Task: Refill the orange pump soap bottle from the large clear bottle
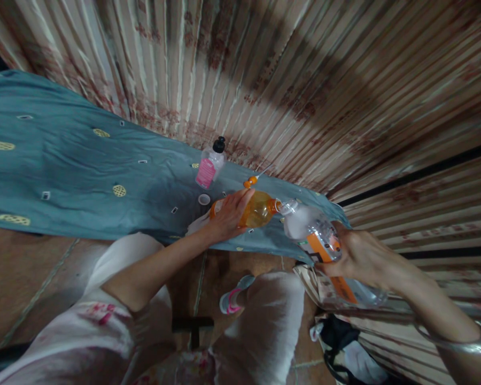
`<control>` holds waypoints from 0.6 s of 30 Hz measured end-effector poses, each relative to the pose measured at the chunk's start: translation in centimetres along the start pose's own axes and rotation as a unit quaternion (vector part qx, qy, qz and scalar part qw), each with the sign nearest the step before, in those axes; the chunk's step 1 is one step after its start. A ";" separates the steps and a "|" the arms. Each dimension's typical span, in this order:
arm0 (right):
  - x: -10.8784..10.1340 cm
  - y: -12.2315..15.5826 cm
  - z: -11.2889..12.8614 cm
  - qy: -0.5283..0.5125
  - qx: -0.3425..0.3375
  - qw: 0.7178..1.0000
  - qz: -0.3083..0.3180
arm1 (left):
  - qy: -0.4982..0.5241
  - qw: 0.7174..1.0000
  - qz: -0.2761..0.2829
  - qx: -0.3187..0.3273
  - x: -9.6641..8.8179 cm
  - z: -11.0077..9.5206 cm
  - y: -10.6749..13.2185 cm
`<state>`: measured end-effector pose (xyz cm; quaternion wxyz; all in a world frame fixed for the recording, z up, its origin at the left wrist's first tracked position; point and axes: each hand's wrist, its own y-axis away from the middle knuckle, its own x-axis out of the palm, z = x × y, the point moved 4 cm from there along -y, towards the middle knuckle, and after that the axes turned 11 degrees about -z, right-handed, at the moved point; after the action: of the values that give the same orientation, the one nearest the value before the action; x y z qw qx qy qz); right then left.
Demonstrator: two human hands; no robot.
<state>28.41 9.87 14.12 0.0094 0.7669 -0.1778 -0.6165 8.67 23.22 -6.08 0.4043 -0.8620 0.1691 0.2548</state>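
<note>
My left hand (230, 216) is wrapped round an orange see-through bottle (260, 210), which leans with its open neck to the right. In my right hand (356, 254) is a large clear plastic bottle (304, 222) with an orange label, tilted so that its mouth meets the neck of the orange bottle. Whether liquid runs between the two mouths I cannot tell. Behind the orange bottle lies an orange pump top (250, 182) with a thin tube. A white cap (204, 199) is to the left of my left hand.
A clear bottle with a pink label and black top (210, 166) stands behind my left hand. Blue cloth with yellow pineapples (76, 176) covers the narrow table. A pleated curtain (240, 80) rises along its back. Dark and light items (344, 342) lie low at the right.
</note>
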 end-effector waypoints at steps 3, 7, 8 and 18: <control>-0.1 0.0 0.1 0.008 0.001 1.000 0.003 | 0.015 1.000 -0.013 0.009 0.1 0.1 0.0; -0.1 0.0 0.2 0.016 0.005 1.000 0.007 | 0.013 1.000 -0.012 0.008 0.3 0.2 0.0; -0.1 0.1 0.2 0.016 0.006 1.000 0.007 | 0.010 1.000 -0.010 0.006 0.3 0.2 0.0; 0.0 0.0 0.0 0.017 0.001 1.000 0.008 | 0.001 1.000 0.000 0.000 0.1 0.1 0.0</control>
<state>28.35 9.84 14.13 0.0167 0.7760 -0.1843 -0.6029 8.74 23.26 -6.15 0.4037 -0.8624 0.1696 0.2540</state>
